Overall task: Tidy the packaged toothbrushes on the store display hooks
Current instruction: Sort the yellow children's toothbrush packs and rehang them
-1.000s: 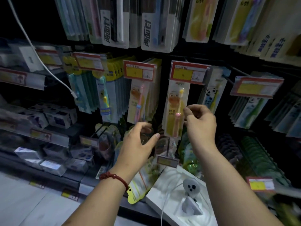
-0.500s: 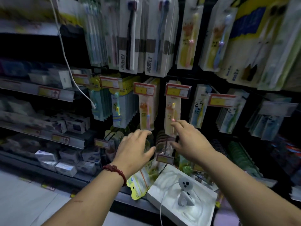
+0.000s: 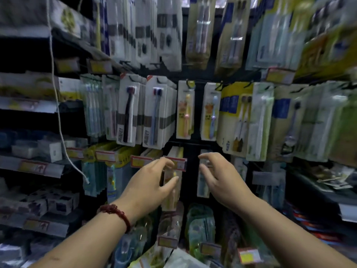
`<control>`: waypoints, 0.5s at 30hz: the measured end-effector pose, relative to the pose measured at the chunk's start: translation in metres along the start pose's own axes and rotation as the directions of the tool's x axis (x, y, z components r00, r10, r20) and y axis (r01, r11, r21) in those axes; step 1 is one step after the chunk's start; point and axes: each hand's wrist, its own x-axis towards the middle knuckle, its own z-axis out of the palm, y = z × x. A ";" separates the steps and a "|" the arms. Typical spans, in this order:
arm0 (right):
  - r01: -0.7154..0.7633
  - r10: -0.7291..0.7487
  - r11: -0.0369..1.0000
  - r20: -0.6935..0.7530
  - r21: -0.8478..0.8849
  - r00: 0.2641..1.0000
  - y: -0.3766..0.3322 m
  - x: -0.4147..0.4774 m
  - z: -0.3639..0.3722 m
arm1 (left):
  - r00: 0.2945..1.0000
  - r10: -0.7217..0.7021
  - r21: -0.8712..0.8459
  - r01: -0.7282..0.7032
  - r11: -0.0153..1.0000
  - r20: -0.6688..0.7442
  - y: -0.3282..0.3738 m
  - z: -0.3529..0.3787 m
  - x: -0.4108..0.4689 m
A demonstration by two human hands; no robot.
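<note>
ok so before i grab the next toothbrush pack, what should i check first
1. Left hand gripping the yellow pack: cannot tell; blur hides the contact.
2. Right hand free: ok; fingers loose, holding nothing.
3. Red price tag clear of fingers: not ok; left fingertips overlap it.
4. Pale pack by the right hand hanging straight: cannot tell.
5. View sharp: not ok; motion blur.

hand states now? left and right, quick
Left hand: at the yellow toothbrush pack, grip cannot be told.
Right hand: open, holding nothing.
</note>
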 end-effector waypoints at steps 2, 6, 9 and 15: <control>-0.050 0.059 0.991 -0.071 0.124 0.996 0.004 0.023 -0.007 | 0.996 -0.072 -0.170 0.063 0.983 -0.045 0.008 0.001 0.024; -0.170 0.221 0.941 -0.151 0.293 0.964 0.015 0.080 -0.014 | 0.974 -0.228 -0.438 0.198 0.877 -0.015 0.022 0.014 0.086; -0.265 0.342 0.879 -0.135 0.397 0.930 0.026 0.125 -0.017 | 0.962 -0.271 -0.553 0.235 0.799 0.016 0.032 0.028 0.140; -0.418 0.504 0.749 -0.032 0.514 0.863 0.063 0.197 -0.007 | 0.934 -0.330 -0.638 0.339 0.691 0.139 0.045 0.059 0.235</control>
